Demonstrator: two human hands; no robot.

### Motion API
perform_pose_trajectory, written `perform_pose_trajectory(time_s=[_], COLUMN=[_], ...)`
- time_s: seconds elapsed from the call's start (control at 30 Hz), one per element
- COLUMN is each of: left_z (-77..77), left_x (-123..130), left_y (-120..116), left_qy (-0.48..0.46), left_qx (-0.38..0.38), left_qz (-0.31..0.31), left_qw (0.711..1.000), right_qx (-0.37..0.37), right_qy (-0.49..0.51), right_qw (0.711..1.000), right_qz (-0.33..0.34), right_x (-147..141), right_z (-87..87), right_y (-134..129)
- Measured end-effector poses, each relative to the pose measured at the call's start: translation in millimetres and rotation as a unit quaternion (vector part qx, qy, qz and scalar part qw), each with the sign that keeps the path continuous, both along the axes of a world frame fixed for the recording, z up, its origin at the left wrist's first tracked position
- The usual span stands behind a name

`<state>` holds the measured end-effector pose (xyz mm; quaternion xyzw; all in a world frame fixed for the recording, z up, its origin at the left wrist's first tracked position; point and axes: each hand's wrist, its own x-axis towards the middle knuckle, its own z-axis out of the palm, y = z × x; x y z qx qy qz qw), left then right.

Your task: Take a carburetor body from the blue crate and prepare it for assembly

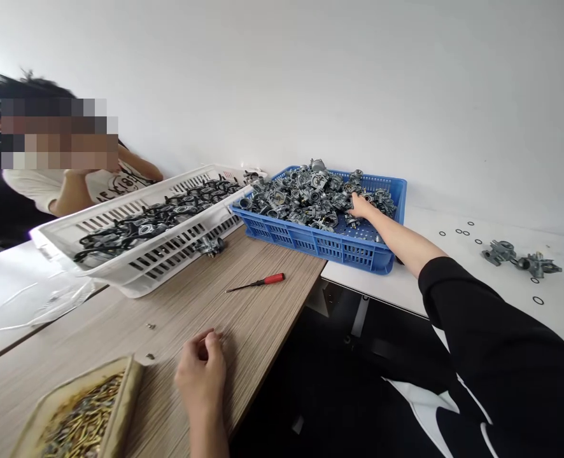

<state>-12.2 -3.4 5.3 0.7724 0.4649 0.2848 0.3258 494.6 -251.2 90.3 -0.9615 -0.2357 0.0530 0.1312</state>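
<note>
My right hand (361,206) reaches into the blue crate (330,245), which is heaped with grey metal carburetor bodies (305,191); the fingers lie on the parts at the crate's right side, and whether they grip one is hidden. My left hand (202,369) rests on the wooden table (244,318) with fingers loosely curled, holding nothing I can see. A red-handled screwdriver (263,281) lies on the table between my two hands.
A white crate (153,254) of black parts stands left of the blue one, a lone carburetor (210,245) beside it. A tray of brass screws (81,416) sits near left. Two carburetors (521,257) and black O-rings lie on the white table. Another person sits far left.
</note>
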Motion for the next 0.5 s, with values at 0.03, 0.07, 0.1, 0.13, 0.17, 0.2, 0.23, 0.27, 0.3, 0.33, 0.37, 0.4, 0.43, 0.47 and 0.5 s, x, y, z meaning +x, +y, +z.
perform_pose_trajectory(time_s=[0.03, 0.07, 0.1, 0.13, 0.17, 0.2, 0.23, 0.27, 0.3, 0.33, 0.37, 0.4, 0.43, 0.47, 0.5], left_z=[0.8, 1.6, 2.5, 3.4, 4.2, 4.9, 5.3, 5.4, 5.3, 4.9, 4.3, 3.6, 2.9, 2.2, 1.5], left_x=[0.2, 0.3, 0.4, 0.4, 0.4, 0.3, 0.2, 0.0, -0.2, -0.5, -0.7, -0.9, -1.1, -1.2, -1.3], left_y=[-0.5, -1.0, -1.6, -2.2, -2.7, -3.1, -3.3, -3.3, -3.2, -2.9, -2.6, -2.1, -1.7, -1.2, -0.8], left_qy=[-0.002, -0.004, -0.006, -0.008, -0.010, -0.013, -0.016, -0.019, -0.021, -0.022, -0.023, -0.023, -0.024, -0.027, -0.030], left_qx=[0.000, 0.000, 0.000, -0.001, -0.003, -0.005, -0.007, -0.011, -0.014, -0.017, -0.019, -0.018, -0.017, -0.015, -0.014], left_qz=[0.000, 0.000, 0.001, 0.001, 0.001, 0.001, 0.000, 0.000, 0.000, -0.001, 0.000, 0.000, 0.002, 0.002, 0.002], left_qw=[1.000, 1.000, 1.000, 1.000, 1.000, 1.000, 1.000, 1.000, 1.000, 1.000, 1.000, 1.000, 1.000, 1.000, 0.999], right_qx=[0.000, 0.000, 0.000, 0.001, 0.000, 0.000, -0.001, -0.003, -0.004, -0.006, -0.008, -0.009, -0.010, -0.011, -0.011], right_qy=[0.002, 0.003, 0.002, 0.001, 0.000, -0.002, -0.005, -0.009, -0.012, -0.015, -0.017, -0.018, -0.019, -0.021, -0.024], right_qw=[1.000, 1.000, 1.000, 1.000, 1.000, 1.000, 1.000, 1.000, 1.000, 1.000, 1.000, 1.000, 1.000, 1.000, 1.000], right_qz=[0.001, 0.002, 0.003, 0.004, 0.004, 0.003, 0.002, 0.000, -0.003, -0.005, -0.008, -0.010, -0.012, -0.013, -0.013], right_x=[-0.6, -1.4, -2.2, -3.0, -4.0, -5.1, -6.2, -7.2, -8.1, -8.8, -9.2, -9.2, -9.0, -8.5, -7.8], right_z=[0.7, 1.5, 2.5, 3.5, 4.4, 5.3, 6.1, 6.7, 7.3, 7.8, 8.2, 8.6, 9.0, 9.2, 9.5], right_y=[0.0, -0.3, -0.7, -1.3, -1.8, -2.2, -2.4, -2.3, -2.0, -1.7, -1.2, -0.9, -0.8, -0.8, -1.2])
